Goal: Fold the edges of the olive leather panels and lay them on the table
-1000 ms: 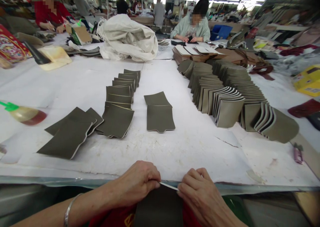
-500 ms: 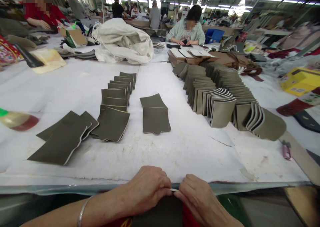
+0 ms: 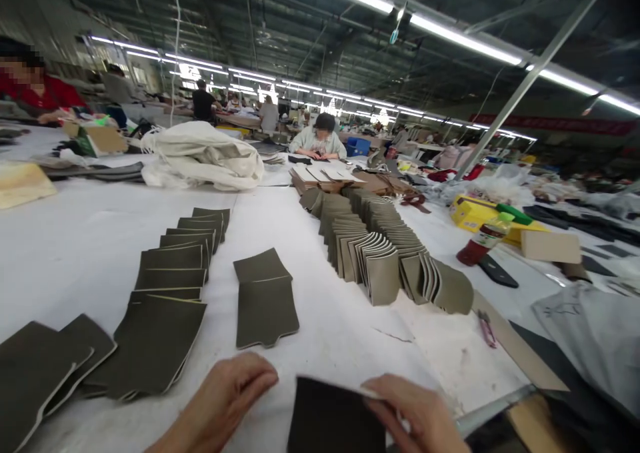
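Observation:
A dark olive leather piece (image 3: 333,416) stands up at the near table edge, held at its right top corner by my right hand (image 3: 417,416), whose fingers pinch it. My left hand (image 3: 225,396) rests just left of the piece with fingers curled loosely, not touching it as far as I can see. Ahead of my hands lie two flat olive pieces (image 3: 265,303) one behind the other. A row of overlapped olive pieces (image 3: 173,276) runs away to the left of them.
A long fanned stack of folded olive pieces (image 3: 380,256) fills the right middle. More flat pieces (image 3: 40,366) lie at the near left. A white sack (image 3: 200,153), a bottle (image 3: 483,240), a yellow box (image 3: 473,213) and a small tool (image 3: 486,328) sit around. Other people work at far tables.
The view has swung up and to the right. My hands came up over the table, the left hand let go of the piece's edge, and the right hand still holds it.

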A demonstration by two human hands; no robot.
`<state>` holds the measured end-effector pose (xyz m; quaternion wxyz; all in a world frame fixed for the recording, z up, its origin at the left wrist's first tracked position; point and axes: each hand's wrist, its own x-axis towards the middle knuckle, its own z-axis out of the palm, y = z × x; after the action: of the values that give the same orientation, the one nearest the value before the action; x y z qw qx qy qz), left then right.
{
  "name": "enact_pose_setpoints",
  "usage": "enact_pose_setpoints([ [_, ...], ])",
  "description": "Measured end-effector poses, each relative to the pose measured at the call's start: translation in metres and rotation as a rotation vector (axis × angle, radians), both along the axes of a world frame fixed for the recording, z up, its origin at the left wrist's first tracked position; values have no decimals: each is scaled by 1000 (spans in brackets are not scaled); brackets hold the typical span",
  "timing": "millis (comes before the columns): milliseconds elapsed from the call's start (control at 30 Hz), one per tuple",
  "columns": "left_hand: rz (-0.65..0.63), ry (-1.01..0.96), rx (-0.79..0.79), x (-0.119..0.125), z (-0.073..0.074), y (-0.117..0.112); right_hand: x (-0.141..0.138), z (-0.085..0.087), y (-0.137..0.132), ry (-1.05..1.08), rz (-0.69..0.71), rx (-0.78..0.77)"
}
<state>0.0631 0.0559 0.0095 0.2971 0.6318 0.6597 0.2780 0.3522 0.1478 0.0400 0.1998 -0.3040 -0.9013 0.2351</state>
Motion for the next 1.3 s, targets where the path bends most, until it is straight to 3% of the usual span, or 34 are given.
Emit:
enact_pose_setpoints([
  [67, 207, 165, 114, -14, 1, 19, 19, 26, 18, 35, -377, 282],
  [133, 319, 340, 168, -26, -4, 37, 34, 37, 39, 3, -762, 540],
  [200, 333, 446, 127, -34, -13, 52, 41, 28, 62, -53, -954, 685],
  [233, 324, 474, 95, -36, -16, 58, 40, 17, 73, -93, -956, 707],
  [400, 332, 519, 26, -41, -17, 74, 17, -54, 109, -339, -678, 675],
  [500, 360, 520, 15, -46, -6, 77, 7, -68, 112, -358, -612, 627],
  [733, 210, 99, -11, -40, 13, 67, -3, -46, 127, -321, -756, 489],
  [900, 54, -160, -62, -17, 22, 51, -6, -45, 150, -276, -918, 359],
  [1000, 24, -286, -106, -9, 25, 39, 1, -44, 153, -236, -909, 274],
  [1133, 17, -422, -168, -3, 30, 23, -4, -31, 119, -136, -760, 196],
  [1200, -2, -473, -198, -1, 32, 17, -18, -21, 87, -68, -532, 50],
  [1267, -13, -500, -221, 2, 33, 12, -39, -14, 53, 29, -181, -258],
  [1300, -11, -497, -226, 3, 33, 10, -49, -12, 37, 45, -72, -361],
])
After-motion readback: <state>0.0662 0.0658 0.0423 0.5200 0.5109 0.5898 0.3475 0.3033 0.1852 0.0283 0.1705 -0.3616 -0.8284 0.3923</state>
